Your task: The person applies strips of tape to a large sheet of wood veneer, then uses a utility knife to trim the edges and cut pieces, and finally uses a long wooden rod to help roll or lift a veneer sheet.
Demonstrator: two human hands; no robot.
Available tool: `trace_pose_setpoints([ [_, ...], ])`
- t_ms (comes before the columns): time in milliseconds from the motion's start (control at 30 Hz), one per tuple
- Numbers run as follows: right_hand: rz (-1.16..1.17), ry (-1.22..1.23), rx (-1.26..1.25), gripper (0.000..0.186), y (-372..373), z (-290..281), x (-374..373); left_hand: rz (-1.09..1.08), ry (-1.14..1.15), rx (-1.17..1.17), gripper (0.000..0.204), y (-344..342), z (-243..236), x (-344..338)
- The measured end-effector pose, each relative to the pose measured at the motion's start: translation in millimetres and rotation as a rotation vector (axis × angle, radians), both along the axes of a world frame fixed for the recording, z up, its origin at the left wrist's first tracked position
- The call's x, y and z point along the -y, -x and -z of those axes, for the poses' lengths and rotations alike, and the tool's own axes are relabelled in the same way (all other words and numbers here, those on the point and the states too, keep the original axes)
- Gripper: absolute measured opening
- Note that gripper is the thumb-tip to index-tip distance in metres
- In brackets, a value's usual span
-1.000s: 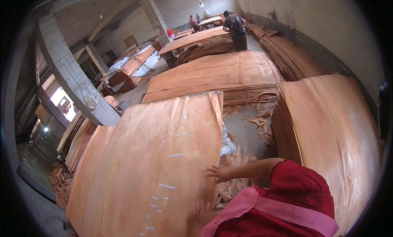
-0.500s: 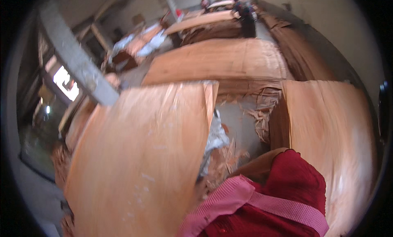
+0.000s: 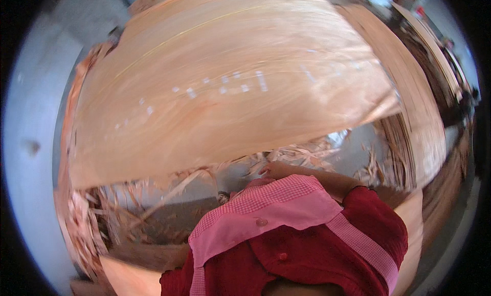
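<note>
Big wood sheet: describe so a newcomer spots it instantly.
Start at the pink apron at bottom centre. Above it in the picture, past the wood scraps, a broad, pale-brown wood sheet fills the upper middle. Unlike the wood stack at its right, it carries a ragged row of small white patches.

Free air over sheet (image 3: 215, 119), scraps (image 3: 302, 155) alongside
</note>
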State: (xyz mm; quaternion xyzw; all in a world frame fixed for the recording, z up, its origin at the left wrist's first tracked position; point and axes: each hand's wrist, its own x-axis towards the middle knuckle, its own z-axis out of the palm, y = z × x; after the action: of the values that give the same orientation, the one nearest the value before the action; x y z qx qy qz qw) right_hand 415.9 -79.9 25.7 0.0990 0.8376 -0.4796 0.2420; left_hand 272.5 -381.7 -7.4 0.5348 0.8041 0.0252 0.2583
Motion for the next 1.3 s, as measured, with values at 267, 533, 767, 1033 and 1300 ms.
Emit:
trace_pose_setpoints([
  [267,-0.438,-0.149,-0.421,0.036,208,59,144,-0.322,0.12,0.054,0.052,58,22,243],
  [533,-0.138,-0.492,-0.574,0.054,390,9,261,-0.312,0.06,0.104,0.051,192,25,322],
  [767,0.078,-0.623,-0.622,0.069,525,4,315,-0.34,-0.04,0.081,0.05,316,13,379],
  [1033,-0.181,-0.536,-0.904,0.069,735,9,508,-0.439,-0.023,-0.051,0.048,429,2,553],
  [1300,0.062,-0.8,-0.792,0.076,958,23,623,-0.683,0.126,0.115,0.043,495,10,729],
])
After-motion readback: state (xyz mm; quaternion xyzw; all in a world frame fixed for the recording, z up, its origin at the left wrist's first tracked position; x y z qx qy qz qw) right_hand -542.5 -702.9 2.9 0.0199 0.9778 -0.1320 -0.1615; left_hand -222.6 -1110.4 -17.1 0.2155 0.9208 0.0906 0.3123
